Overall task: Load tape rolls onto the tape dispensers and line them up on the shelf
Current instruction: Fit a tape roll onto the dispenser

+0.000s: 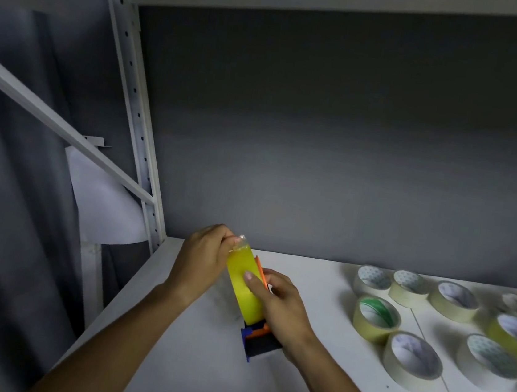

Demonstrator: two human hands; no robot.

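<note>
A yellow tape roll [242,282] sits on edge in a blue and orange tape dispenser [258,341] on the white shelf [199,366]. My left hand [203,259] pinches the loose clear end of the tape at the top of the roll. My right hand [280,304] grips the dispenser from the right, with a finger pressed on the roll's yellow face. Most of the dispenser is hidden behind the roll and my right hand.
Several loose tape rolls lie flat at the right of the shelf, among them a cream roll with a green inner core [377,317] and a pale roll [412,361] nearest me. A white upright post [136,124] stands at the left.
</note>
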